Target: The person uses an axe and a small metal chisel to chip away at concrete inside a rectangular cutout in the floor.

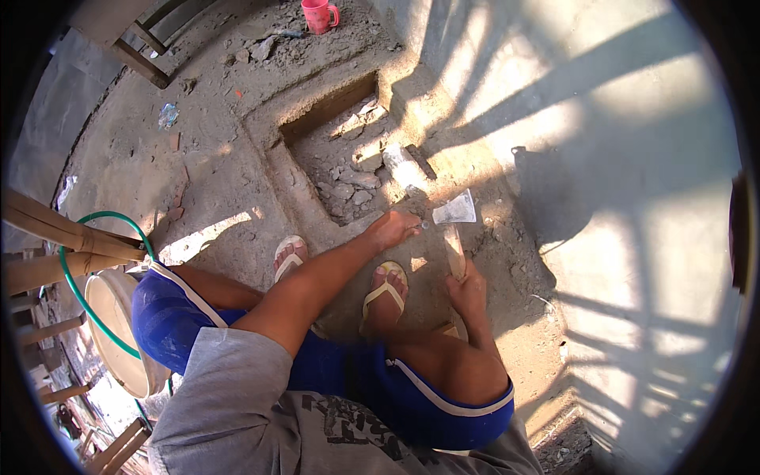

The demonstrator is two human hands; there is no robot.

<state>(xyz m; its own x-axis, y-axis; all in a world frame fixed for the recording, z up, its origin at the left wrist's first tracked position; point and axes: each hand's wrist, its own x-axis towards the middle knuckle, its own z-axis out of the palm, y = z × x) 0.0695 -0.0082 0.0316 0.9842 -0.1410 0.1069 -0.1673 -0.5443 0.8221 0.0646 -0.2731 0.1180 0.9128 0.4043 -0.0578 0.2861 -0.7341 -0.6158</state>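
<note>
My right hand (467, 286) grips the wooden handle of a hatchet (457, 207). Its pale metal head flares to the right, and the blunt end faces my left hand. That left hand (393, 229) is closed round a thin metal rod (425, 225), perhaps a chisel. Only the rod's round end shows beside the fist; the rest is hidden. A small gap separates the hatchet head from the rod's end. Just beyond my hands lies a rectangular pit (348, 154) in the cement floor, with broken rubble (360, 180) inside. A pale cylindrical piece (405, 168) leans at its right side.
A sunlit wall (609, 158) with barred shadows rises on the right. My sandalled feet (385, 289) stand near the pit. At left are a tan bucket (115, 332), a green hose (79, 305) and bamboo poles (71, 237). A pink mug (318, 16) sits at the far end.
</note>
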